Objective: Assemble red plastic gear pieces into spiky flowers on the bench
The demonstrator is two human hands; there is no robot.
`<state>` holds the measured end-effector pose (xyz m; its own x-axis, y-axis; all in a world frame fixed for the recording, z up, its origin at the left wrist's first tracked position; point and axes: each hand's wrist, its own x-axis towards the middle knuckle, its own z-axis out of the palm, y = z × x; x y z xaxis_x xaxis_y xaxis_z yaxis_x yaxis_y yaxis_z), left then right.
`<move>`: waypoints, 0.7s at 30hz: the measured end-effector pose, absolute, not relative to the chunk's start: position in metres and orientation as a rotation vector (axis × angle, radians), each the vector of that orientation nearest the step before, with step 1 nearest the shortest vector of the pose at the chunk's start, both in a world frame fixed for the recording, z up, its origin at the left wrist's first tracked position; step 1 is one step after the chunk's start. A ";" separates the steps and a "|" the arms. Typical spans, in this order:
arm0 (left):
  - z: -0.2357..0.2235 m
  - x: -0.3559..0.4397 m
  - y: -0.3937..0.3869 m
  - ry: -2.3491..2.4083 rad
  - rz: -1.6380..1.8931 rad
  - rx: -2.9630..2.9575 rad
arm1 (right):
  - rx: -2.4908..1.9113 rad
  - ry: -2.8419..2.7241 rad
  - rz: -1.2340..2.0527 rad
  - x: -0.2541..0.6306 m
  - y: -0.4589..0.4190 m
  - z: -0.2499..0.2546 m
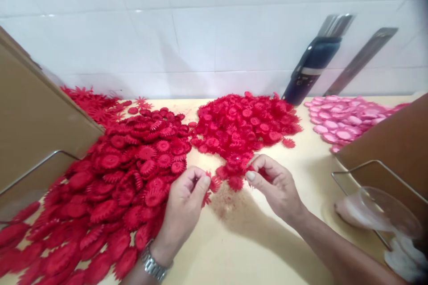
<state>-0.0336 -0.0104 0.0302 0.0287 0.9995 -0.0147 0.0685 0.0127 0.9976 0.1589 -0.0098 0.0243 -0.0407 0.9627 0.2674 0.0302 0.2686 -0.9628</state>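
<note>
right hand [276,185] touches red discs [236,171]; bottle [313,60] bears blurred marks [301,81].

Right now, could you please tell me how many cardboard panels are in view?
2: one cardboard panel at left, beside the red fringed discs; another panel at right, beside the pink discs.

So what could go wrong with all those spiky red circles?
The left pile of red toothed discs meets the middle pile, so they might get mixed up. The left hand is close against the left pile and could knock discs loose. The dark blue bottle stands by the middle pile; if bumped, it might topple.
</note>
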 end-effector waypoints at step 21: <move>0.063 -0.073 0.000 1.500 1.010 1.886 | -1.147 -2.162 0.230 0.178 0.015 0.026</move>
